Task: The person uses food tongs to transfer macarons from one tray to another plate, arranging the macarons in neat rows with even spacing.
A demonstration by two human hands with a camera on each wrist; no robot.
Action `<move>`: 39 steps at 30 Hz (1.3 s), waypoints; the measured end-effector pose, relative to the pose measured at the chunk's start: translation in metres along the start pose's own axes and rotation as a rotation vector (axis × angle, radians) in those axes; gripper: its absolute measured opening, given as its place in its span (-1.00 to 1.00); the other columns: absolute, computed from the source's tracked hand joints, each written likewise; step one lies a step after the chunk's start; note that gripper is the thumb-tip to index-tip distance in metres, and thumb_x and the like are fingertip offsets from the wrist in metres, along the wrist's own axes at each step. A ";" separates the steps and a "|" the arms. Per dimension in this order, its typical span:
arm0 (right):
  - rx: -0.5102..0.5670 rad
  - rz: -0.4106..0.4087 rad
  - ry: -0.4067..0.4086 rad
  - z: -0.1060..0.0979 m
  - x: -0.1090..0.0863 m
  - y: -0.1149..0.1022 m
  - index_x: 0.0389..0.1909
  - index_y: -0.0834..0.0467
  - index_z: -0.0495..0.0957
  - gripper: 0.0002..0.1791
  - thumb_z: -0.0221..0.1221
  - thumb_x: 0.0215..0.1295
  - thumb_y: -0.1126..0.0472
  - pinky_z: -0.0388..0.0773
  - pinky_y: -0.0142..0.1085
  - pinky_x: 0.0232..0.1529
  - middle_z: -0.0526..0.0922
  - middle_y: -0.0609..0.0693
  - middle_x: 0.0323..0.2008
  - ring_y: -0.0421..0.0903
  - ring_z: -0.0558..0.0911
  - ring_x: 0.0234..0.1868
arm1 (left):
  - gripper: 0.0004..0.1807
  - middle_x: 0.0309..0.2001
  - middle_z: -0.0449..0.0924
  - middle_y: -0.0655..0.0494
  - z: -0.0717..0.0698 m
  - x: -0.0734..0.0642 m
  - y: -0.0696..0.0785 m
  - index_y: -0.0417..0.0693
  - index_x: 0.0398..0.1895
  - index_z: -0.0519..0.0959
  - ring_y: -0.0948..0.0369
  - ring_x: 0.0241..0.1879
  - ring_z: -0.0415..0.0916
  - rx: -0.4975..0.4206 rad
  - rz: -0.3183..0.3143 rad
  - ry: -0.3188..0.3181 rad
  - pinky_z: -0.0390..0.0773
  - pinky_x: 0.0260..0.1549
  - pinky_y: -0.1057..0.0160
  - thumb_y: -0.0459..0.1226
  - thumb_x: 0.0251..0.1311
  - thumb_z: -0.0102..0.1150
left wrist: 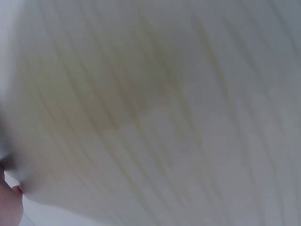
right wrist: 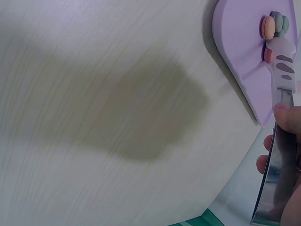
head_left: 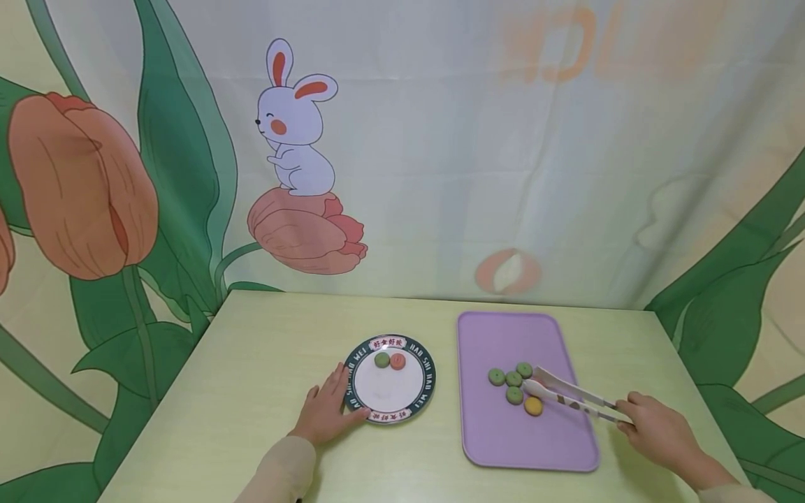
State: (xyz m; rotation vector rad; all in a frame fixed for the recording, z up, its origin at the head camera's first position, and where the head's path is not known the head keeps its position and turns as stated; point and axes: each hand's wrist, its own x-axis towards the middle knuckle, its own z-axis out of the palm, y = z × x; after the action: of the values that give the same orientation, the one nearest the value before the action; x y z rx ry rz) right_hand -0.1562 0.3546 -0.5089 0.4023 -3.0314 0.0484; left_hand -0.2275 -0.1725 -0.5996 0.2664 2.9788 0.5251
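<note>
My left hand (head_left: 323, 409) rests with its fingers spread at the left rim of a round plate (head_left: 428, 381) with a dark green lettered border. On the plate lie a green macaron (head_left: 382, 360) and a pink macaron (head_left: 398, 361), side by side. My right hand (head_left: 660, 429) grips metal tongs (head_left: 575, 404) with pale, brown-spotted tips. Those tips reach over a purple tray (head_left: 522, 443), around a pink macaron (right wrist: 268, 55) that they partly cover. Close by on the tray are several green macarons (head_left: 514, 395) and a yellow one (head_left: 533, 406).
The pale wood-grain table (head_left: 270, 349) ends at a curtain (head_left: 415, 230) printed with tulips and a rabbit. Plate and tray stand apart, with tabletop between them. The left wrist view shows mostly blurred tabletop (left wrist: 164, 141).
</note>
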 end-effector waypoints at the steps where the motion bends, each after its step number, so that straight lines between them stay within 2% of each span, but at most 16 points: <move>1: -0.001 -0.003 0.004 0.000 0.000 0.000 -0.41 0.11 0.53 -0.78 0.31 -0.13 0.19 0.13 -0.42 -0.69 0.31 -0.16 -0.60 -0.26 0.22 -0.61 | 0.09 0.41 -0.21 0.04 0.000 0.000 0.000 -0.05 0.38 -0.13 0.05 0.37 -0.15 -0.001 0.001 0.000 -0.08 0.26 -0.15 0.41 -0.12 -0.16; 19: -0.015 -0.039 0.080 -0.003 0.000 -0.001 -0.43 0.12 0.54 -0.79 0.32 -0.15 0.22 0.15 -0.44 -0.68 0.33 -0.17 -0.59 -0.26 0.25 -0.60 | 0.09 0.40 -0.19 0.03 -0.001 -0.001 0.000 -0.07 0.37 -0.10 0.05 0.37 -0.14 0.002 0.006 0.005 -0.07 0.25 -0.16 0.41 -0.12 -0.16; 39: -0.019 -0.124 0.227 -0.011 0.005 -0.003 -0.46 0.10 0.52 -0.75 0.35 -0.25 0.25 0.12 -0.47 -0.70 0.31 -0.20 -0.60 -0.30 0.23 -0.62 | 0.07 0.41 -0.22 0.03 -0.002 -0.002 0.000 -0.07 0.37 -0.13 0.05 0.37 -0.14 -0.001 0.021 0.012 -0.08 0.26 -0.15 0.38 -0.08 -0.14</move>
State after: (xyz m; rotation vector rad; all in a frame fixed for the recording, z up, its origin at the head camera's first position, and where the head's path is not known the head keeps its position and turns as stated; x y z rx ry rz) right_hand -0.1597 0.3503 -0.4971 0.5418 -2.7762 0.0531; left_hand -0.2262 -0.1732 -0.5979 0.2966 2.9902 0.5319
